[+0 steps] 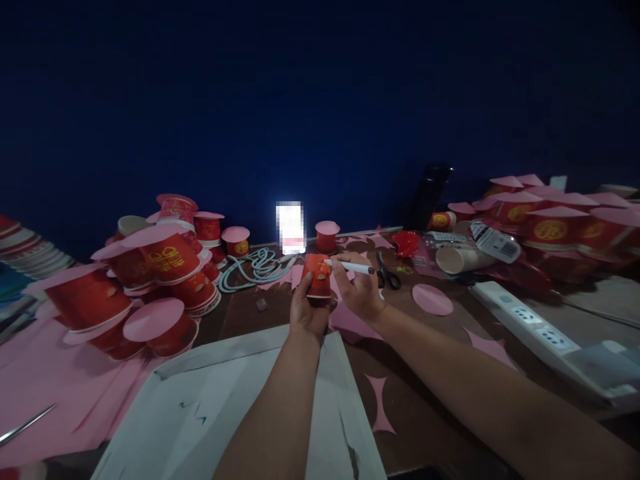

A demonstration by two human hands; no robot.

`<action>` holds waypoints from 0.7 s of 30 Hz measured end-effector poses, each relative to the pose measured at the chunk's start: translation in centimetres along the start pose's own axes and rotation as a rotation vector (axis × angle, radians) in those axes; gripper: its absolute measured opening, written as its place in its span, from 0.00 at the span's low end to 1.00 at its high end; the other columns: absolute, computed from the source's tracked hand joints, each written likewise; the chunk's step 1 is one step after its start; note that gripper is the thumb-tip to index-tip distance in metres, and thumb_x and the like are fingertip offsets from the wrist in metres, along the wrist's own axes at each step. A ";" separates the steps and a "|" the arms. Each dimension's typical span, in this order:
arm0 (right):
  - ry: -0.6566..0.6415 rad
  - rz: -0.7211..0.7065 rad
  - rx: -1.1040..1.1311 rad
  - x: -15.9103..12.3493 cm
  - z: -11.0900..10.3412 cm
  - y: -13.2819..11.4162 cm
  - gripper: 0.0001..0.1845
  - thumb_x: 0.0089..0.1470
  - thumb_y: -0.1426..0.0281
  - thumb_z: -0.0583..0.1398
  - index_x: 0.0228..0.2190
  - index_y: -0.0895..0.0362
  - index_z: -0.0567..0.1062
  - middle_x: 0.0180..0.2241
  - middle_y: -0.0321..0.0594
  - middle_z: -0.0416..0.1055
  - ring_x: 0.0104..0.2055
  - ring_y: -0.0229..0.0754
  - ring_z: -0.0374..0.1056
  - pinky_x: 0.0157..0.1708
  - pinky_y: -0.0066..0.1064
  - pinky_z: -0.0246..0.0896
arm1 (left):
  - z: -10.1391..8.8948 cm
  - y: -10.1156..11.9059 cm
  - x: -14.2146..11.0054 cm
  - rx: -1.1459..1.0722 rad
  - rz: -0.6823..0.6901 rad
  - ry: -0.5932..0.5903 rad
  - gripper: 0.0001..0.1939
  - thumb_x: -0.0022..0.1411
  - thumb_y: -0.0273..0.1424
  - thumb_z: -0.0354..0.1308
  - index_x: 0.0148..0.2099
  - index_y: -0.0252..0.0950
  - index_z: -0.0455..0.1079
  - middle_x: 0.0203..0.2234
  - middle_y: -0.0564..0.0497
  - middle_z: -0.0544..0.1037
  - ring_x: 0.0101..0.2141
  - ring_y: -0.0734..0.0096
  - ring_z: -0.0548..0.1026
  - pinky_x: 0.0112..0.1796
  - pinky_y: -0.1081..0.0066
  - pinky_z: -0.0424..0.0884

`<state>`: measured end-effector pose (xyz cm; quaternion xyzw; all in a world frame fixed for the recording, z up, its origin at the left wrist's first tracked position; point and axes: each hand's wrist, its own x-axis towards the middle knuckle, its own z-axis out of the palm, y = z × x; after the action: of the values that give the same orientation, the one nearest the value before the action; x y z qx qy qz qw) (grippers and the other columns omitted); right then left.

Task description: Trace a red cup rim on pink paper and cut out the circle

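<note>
My left hand (310,312) is wrapped round a red paper cup (317,285), which it holds up above the near white box lid (235,400). Between the fingers of my right hand (361,290) is a white marker pen (356,267), its tip at the cup's side near a small orange-gold mark. Behind the cup stands a lit phone (291,227), its screen blurred out. Black-handled scissors (388,272) lie just right of my right hand. Pink paper scraps (350,320) lie under my hands.
Several red cups with pink paper discs (165,260) are piled at left, and more (550,220) at right. A white power strip (530,320) lies at right. A pale coiled cable (250,270) rests near the phone. Pink sheets (60,387) cover the left side.
</note>
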<state>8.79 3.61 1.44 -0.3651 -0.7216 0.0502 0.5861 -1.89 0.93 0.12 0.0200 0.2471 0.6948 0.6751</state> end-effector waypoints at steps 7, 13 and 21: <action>-0.009 -0.007 -0.018 0.0 0.0 0.0 0.06 0.57 0.68 0.57 0.32 0.55 0.73 0.32 0.41 0.75 0.37 0.44 0.71 0.44 0.39 0.64 | 0.0 0.0 0.0 -0.016 -0.004 -0.008 0.06 0.57 0.27 0.58 0.38 0.32 0.72 0.28 0.48 0.79 0.27 0.71 0.77 0.30 0.73 0.72; -0.008 -0.024 -0.031 0.0 0.0 -0.1 0.05 0.57 0.68 0.57 0.31 0.54 0.73 0.31 0.40 0.75 0.36 0.45 0.71 0.43 0.40 0.64 | 0.0 0.0 0.0 -0.037 -0.022 -0.021 0.04 0.58 0.26 0.57 0.36 0.32 0.72 0.25 0.49 0.78 0.25 0.73 0.76 0.30 0.74 0.73; 0.007 -0.020 -0.001 0.0 -0.1 0.0 0.04 0.56 0.69 0.57 0.32 0.54 0.73 0.32 0.41 0.75 0.37 0.45 0.71 0.44 0.40 0.64 | 0.2 0.0 -0.1 -0.024 0.008 -0.004 0.05 0.57 0.25 0.57 0.37 0.32 0.72 0.26 0.49 0.78 0.25 0.73 0.76 0.30 0.74 0.72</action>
<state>8.85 3.57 1.41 -0.3581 -0.7234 0.0427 0.5888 -1.79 0.91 0.34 0.0144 0.2375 0.7003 0.6731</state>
